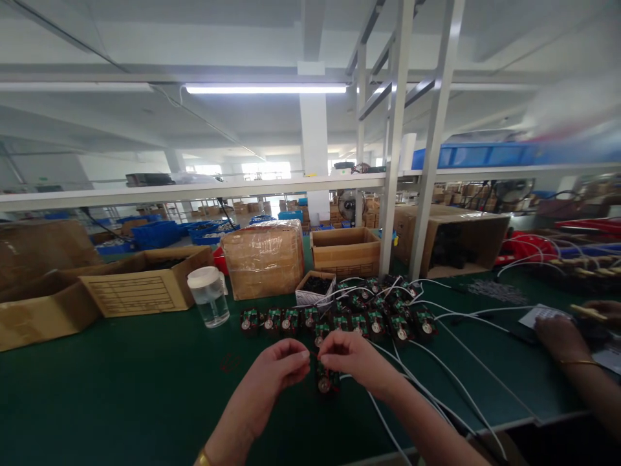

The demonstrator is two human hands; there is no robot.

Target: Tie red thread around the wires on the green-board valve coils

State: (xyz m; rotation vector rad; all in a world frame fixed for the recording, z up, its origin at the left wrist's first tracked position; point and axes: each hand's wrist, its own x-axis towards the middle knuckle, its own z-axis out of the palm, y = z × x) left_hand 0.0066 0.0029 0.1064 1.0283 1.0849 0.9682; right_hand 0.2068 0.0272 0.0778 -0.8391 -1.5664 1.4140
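Observation:
My left hand (280, 366) and my right hand (353, 358) meet over the green table (121, 388), fingertips pinched together. What they pinch is too small to make out; it may be a thin wire. Just below my right hand lies a small green-and-black electronic part (326, 380) with a round metal piece. A row and heap of several like parts (339, 317) with white wires (466, 388) lies just beyond my hands.
A clear lidded cup (209, 296) stands to the left. Cardboard boxes (264, 257) line the back, with a small box of dark pieces (315, 287). A metal rack post (392, 142) rises behind. Another person's hand (563, 336) works at the right edge.

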